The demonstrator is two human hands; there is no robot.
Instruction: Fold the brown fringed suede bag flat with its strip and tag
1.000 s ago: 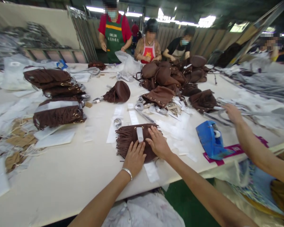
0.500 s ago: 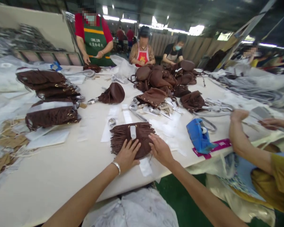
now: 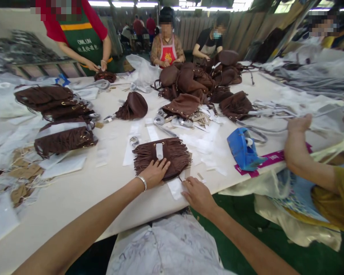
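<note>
Left hand [image 3: 154, 172] flat on fringed bag [image 3: 162, 156]; right hand [image 3: 197, 195] pinches white strip [image 3: 175, 188].

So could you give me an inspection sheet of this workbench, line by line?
Surface: pale table, crowded.
Job's things: brown fringed bag lying flat, white strip at its near edge.
Clutter: stacked bags, bag heap, blue tape dispenser, paper tags, plastic sheets.
Grippers: left hand flat on the bag; right hand touching the strip.
Cables: nothing seen; grey straps only.
Surroundings: workers opposite, a co-worker's arm at right.
</note>
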